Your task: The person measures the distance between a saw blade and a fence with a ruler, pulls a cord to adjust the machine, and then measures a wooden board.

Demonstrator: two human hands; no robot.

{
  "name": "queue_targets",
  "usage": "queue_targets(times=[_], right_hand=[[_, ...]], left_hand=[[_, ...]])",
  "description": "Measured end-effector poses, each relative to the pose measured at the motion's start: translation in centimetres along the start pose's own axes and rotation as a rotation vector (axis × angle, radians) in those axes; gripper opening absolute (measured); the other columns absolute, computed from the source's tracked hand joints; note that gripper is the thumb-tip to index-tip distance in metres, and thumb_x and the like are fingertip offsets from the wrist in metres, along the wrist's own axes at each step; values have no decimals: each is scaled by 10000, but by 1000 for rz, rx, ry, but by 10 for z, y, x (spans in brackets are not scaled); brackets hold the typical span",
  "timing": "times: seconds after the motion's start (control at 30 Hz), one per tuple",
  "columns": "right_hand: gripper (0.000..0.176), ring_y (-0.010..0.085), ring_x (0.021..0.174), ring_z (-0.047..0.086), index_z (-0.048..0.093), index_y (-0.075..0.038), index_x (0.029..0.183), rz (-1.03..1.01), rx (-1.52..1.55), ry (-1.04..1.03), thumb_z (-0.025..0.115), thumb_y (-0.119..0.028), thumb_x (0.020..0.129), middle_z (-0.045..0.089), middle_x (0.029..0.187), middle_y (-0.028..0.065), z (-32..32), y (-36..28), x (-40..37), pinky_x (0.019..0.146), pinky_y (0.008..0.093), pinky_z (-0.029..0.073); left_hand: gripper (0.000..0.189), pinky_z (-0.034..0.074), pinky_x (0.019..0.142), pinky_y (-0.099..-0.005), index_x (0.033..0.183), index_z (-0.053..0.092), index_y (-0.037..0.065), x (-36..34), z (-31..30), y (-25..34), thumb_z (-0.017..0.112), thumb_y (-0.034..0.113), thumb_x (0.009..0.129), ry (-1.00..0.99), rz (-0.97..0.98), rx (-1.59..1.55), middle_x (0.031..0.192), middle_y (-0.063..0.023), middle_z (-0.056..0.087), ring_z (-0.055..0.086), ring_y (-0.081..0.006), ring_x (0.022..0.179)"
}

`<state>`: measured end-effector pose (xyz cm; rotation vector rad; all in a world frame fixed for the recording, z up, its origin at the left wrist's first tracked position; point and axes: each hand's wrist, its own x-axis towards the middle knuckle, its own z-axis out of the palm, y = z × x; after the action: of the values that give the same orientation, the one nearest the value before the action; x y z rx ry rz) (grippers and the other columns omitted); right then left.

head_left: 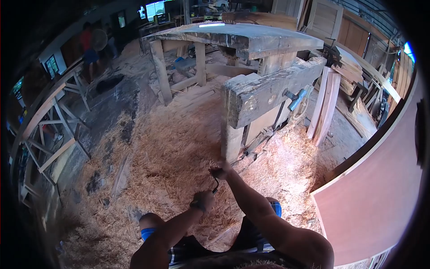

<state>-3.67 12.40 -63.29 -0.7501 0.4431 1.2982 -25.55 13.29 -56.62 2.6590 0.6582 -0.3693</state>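
Note:
Just below the leg of a wooden workbench (277, 38), both of my hands are on a dark, thin, curved tool (217, 184). My left hand (204, 200), with a dark band at the wrist, is wrapped round its lower end. My right hand (220, 171) is closed at its upper end, close to the foot of the bench leg (234, 143); its fingers are dark and partly blurred. Wood shavings (170, 157) cover the floor around my hands. The far tip of the tool is hidden.
A bench vise (295, 99) with a blue part sticks out on the right of the bench. Boards (324, 105) lean beside it. A large pale panel (371, 193) stands at the right. Wooden trestles (62, 121) are at the left, and a person (89, 47) is further back.

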Motion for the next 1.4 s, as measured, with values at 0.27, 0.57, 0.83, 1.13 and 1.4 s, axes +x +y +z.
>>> queue_targets(times=[0.27, 0.57, 0.83, 1.13, 1.4], right_hand=[[224, 169, 455, 397, 510, -116, 726, -387, -109, 28, 604, -176, 919, 355, 554, 4, -107, 41, -49, 530, 399, 411], [176, 163, 472, 362, 562, -154, 784, -127, -43, -143, 629, -232, 927, 355, 574, -8, -3, 11, 7, 507, 377, 359], [188, 170, 464, 371, 579, -155, 788, -335, -19, -71, 628, -275, 925, 380, 567, -6, -107, 34, -49, 514, 341, 353], [287, 161, 459, 387, 516, -131, 678, -101, -105, 26, 660, -202, 916, 363, 548, -13, -40, 25, 43, 536, 381, 405], [196, 151, 751, 614, 653, -113, 1017, -54, -141, -232, 653, -284, 922, 611, 721, -22, 15, -7, -86, 785, 387, 461]], left_hand=[[347, 542, 836, -471, 1080, 698, 60, 44, -8, -22, 592, 342, 908, -163, -149, 134, 986, -175, 719, 692, -353, 964], [285, 546, 780, -507, 1006, 656, 45, -5, 14, 7, 604, 306, 903, 120, 46, -9, 924, -210, 707, 704, -371, 881], [262, 547, 740, -449, 1024, 662, 79, 50, 30, -41, 601, 309, 915, 62, 47, 54, 886, -181, 708, 704, -329, 879], [417, 524, 776, -529, 1060, 618, -11, -1, 16, 11, 652, 371, 895, 93, 10, -90, 872, -257, 683, 676, -431, 862], [354, 539, 779, -502, 1124, 600, 8, 20, 7, -17, 578, 303, 930, -124, 260, 206, 956, -227, 692, 689, -388, 897]])
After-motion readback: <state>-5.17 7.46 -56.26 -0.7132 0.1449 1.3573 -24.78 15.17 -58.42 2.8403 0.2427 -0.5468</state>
